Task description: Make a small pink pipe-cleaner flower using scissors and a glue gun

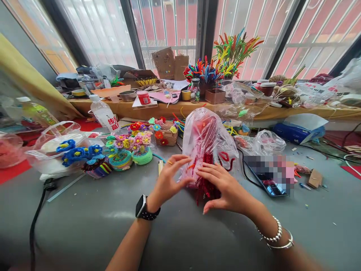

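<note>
In the middle of the table lies a clear plastic bag [210,130] with dark red, glittery pipe cleaners [207,184] inside; some of their ends stick out toward me. My left hand [169,180] is at the bag's left side, its thumb and fingers apart in a curve, fingertips at the plastic. On the right, my right hand [225,186] reaches over the bag's near end with fingers stretched and thumb spread away. Whether the fingertips press on the plastic is hard to tell. A lighter [160,166] stands just behind my left hand.
Small pots of fuzzy flowers [142,150] and a white-labelled bottle [104,114] are at the left. A phone [267,178] and a cardboard piece [315,178] lie to the right. Behind, a cluttered ledge [166,109] holds colourful pipe-cleaner bunches [205,71]. A black cable [35,222] runs along the left.
</note>
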`<state>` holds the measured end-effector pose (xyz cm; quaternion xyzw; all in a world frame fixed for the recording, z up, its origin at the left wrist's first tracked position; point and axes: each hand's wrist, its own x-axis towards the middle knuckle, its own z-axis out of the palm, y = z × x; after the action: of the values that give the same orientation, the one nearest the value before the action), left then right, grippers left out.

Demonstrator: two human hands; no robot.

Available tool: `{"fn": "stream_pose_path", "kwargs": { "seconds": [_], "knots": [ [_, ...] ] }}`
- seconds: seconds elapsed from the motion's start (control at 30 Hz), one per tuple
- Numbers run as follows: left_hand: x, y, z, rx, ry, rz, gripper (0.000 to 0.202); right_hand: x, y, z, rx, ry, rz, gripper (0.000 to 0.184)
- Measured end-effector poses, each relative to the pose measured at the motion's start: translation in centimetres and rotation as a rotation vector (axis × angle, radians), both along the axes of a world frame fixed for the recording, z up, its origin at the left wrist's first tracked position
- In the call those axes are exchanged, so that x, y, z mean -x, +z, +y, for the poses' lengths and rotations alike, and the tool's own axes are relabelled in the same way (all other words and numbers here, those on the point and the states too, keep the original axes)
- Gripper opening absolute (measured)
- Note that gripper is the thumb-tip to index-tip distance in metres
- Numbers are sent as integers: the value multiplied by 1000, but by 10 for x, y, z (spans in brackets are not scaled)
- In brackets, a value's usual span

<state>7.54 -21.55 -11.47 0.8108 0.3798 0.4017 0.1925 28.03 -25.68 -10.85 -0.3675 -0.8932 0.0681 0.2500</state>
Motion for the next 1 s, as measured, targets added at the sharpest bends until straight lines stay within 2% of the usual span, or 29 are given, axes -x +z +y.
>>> {"fn": "stream_pose_path", "kwargs": {
  "seconds": [0.07,0.13,0.27,0.4,0.47,0.57,0.67,0.77,0.83,0.93,1.0],
  "knots": [
    [-4,1,-6,-10,-93,134,31,-3,-7,2,-8,-10,13,56],
    [-6,2,-9,-5,-83,170,18,-8,-13,2,-39,-40,55,39],
    [-6,5,-7,36,118,-32,18,-15,-18,-2,-34,-57,92,34],
    [3,5,5,185,362,-350,23,-19,-19,-7,0,-60,78,41],
    [11,1,12,221,453,-423,25,-21,-20,-8,18,-56,68,44],
    [24,-7,21,273,512,-260,23,-28,-19,-9,69,-43,40,55],
    [32,-11,22,236,573,-112,23,-35,-14,-9,144,8,38,66],
    [31,-6,19,215,562,-81,24,-35,0,-2,231,33,96,59],
    [27,-2,16,213,525,-59,24,-27,13,9,260,-40,105,48],
    [22,2,14,194,508,-15,23,-8,29,36,225,-131,-98,30],
    [20,1,13,168,516,32,22,6,32,55,217,-142,-318,29]
  ]
}}
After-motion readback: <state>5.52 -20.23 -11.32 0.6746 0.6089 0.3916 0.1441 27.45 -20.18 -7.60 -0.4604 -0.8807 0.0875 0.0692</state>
